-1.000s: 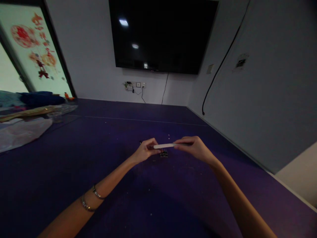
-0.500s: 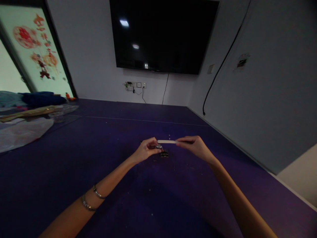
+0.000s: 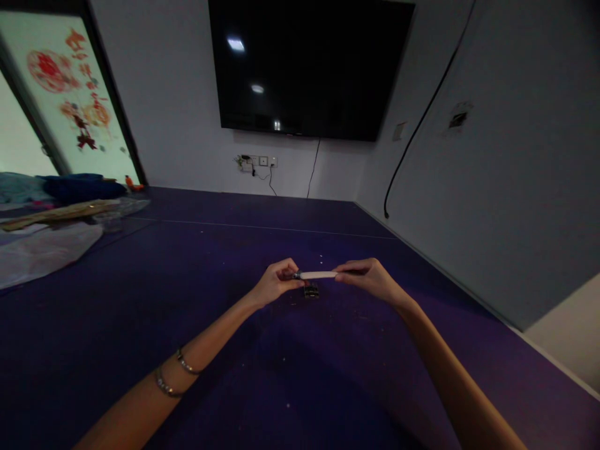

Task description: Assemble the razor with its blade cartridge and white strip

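A slim pale stick (image 3: pixel 319 275) lies nearly level between my two hands above the purple surface. My right hand (image 3: pixel 368 275) is closed, its thumb and fingers pinching the stick's right end. My left hand (image 3: pixel 279 279) is closed around a small silvery metal piece (image 3: pixel 297 275), whose exact kind I cannot make out. The metal piece meets the stick's left end; whether they are joined does not show. Just below the stick, close to my left fingertips, sits a small dark block-like object (image 3: pixel 311 290).
The purple surface (image 3: pixel 210 262) reaches back to a wall with a large television (image 3: pixel 309 69). At the left lie clear plastic sheeting (image 3: pixel 49 253), a brownish flat piece (image 3: pixel 60 214) and dark blue cloth (image 3: pixel 82 187). A black cable (image 3: pixel 424 115) hangs on the right wall.
The metal piece in my left hand has come up and turned in line with the stick's left end. The stick has dropped slightly with my right hand.
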A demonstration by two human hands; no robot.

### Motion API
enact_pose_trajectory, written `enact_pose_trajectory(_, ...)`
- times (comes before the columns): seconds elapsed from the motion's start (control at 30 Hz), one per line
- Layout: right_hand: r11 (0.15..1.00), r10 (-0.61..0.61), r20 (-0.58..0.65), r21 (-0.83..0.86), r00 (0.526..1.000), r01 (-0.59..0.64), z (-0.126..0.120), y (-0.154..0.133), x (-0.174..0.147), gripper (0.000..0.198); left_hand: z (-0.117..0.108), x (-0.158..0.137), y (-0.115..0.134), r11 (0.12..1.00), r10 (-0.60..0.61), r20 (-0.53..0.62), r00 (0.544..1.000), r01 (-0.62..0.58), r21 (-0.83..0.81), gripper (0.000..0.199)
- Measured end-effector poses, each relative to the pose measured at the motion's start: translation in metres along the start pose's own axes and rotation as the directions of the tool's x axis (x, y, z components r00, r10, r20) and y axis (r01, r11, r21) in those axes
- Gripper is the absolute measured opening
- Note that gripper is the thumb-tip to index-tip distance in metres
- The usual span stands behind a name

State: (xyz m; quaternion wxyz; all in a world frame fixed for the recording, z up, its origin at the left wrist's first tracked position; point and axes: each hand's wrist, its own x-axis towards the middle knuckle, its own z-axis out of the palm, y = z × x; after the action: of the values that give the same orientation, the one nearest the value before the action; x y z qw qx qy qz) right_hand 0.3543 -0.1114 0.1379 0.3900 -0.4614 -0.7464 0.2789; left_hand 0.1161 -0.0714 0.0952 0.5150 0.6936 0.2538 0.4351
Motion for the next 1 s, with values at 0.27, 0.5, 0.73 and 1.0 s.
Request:
enact_pose_trajectory(0.27,1.000,0.012,-0.002,0.018,1.000,-0.012,0.001,0.004,0.001,0.028,0.000,-0.001,0.000,0.999,-0.004,0.013,1.000,0.005,-0.051,0.022)
enact_pose_trajectory(0.5,0.987,0.151,-0.252,0.081,0.956,-0.135,0.004,0.026,0.008,0.036,0.001,-0.001,0.000,0.996,0.012,-0.014,1.000,-0.013,-0.086,0.023)
enact_pose_trajectory(0.73,0.880,0.305,-0.194,0.433,0.932,-0.197,0.024,0.022,0.009,0.042,0.000,0.002,-0.014,0.998,-0.049,-0.251,0.967,0.041,-0.037,0.024)
enact_pose_trajectory(1.0,0.502,0.388,0.089,0.815,0.917,-0.291,0.058,0.009,0.007,0.032,-0.001,0.005,-0.025,0.995,-0.099,-0.377,0.921,0.087,-0.049,0.039)
